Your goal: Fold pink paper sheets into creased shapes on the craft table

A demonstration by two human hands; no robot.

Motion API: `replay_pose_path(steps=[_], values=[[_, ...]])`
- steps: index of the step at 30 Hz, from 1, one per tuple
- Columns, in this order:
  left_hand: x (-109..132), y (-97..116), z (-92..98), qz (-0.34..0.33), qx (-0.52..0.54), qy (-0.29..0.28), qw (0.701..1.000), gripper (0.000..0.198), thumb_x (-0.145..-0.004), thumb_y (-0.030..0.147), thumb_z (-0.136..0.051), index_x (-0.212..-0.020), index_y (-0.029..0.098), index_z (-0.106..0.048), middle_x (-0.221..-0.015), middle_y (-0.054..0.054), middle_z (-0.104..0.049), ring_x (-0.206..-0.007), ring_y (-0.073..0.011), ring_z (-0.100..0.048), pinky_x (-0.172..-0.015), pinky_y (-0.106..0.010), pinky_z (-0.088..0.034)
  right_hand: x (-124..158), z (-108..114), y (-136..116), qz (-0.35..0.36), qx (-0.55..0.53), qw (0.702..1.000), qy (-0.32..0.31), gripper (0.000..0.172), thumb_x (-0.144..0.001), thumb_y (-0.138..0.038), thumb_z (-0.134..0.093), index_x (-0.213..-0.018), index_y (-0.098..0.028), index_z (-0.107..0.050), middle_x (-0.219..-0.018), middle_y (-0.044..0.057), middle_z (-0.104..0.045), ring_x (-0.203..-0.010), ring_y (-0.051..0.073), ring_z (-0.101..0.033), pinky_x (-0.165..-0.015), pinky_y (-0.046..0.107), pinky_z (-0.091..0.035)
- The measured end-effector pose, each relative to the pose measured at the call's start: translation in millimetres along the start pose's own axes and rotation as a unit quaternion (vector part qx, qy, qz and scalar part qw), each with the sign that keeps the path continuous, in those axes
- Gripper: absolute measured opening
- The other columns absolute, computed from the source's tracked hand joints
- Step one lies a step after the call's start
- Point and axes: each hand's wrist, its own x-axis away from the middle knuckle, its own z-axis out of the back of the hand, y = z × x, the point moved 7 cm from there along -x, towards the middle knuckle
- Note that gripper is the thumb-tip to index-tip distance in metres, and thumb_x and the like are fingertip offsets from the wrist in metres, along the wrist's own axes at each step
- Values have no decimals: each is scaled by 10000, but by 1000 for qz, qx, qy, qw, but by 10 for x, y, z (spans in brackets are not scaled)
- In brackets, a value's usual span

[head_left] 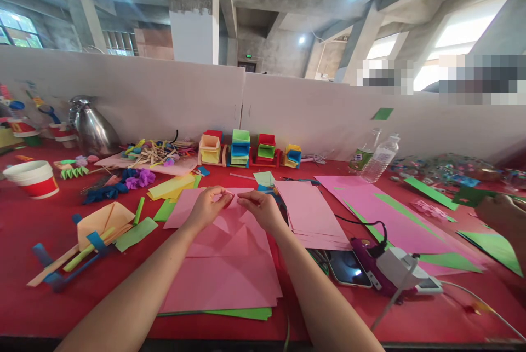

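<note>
Both hands are over a stack of pink paper (pixel 222 286) in front of me, with green sheets showing under its near edge. My left hand (pixel 209 207) is closed in a pinch, thumb against forefinger, on a pink sheet of paper (pixel 230 226). Close on the right, my right hand (pixel 262 207) also pinches, at the same sheet. The sheet's far edge is raised between the fingertips, and the exact fold is too small to make out. Another pile of pink paper (pixel 310 212) lies beside my right hand.
At left lie a peach paper-and-stick model (pixel 104 226) and paper cups (pixel 35 178). Folded paper box models (pixel 240 148) stand at the back. A phone (pixel 349 268), a purple power strip (pixel 370 264) and bottles (pixel 382 157) are at right. Another person's hand (pixel 501 220) holds green paper.
</note>
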Motion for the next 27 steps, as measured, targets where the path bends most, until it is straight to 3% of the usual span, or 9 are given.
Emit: replay_pose_path(steps=[9,15,18,21,27], values=[[11,-80,-35,20,29,-7,999,221,-766,356,-527,-642,176,-564,-596,33,-548,-610,-126,-498,-649,-237,-370,-30,19,132,-41,-72,996,13,227,-717,-340,-569,-725,-146,-687,-657,24,-644,-612,147,-553,-589,267,-417],[22,-77,-49,26,56,-7,998,166,-749,339,-547,-718,178,-573,-573,39,-540,-573,-116,-487,-604,-228,-376,-19,-14,71,-23,-73,997,0,205,-698,-333,-588,-750,-156,-679,-760,38,-660,-706,155,-564,-670,271,-420],[25,-66,-72,25,81,-16,996,158,-752,327,-550,-802,178,-568,-560,49,-513,-551,-108,-477,-576,-217,-378,-18,-9,78,-26,-62,998,12,187,-693,-326,-580,-680,-158,-661,-687,24,-634,-649,142,-539,-618,257,-405],[17,-79,-82,27,74,-22,997,176,-771,343,-532,-739,174,-571,-570,41,-516,-573,-108,-489,-597,-217,-385,-21,7,100,-34,-63,997,26,190,-690,-328,-571,-649,-156,-640,-614,2,-587,-598,125,-503,-576,243,-381],[-10,-204,-89,50,61,-14,997,219,-755,366,-552,-772,162,-629,-701,-15,-624,-679,-150,-553,-632,-241,-412,-25,41,169,-49,-65,995,53,225,-705,-355,-540,-652,-146,-606,-594,-10,-541,-563,107,-458,-547,230,-363]])
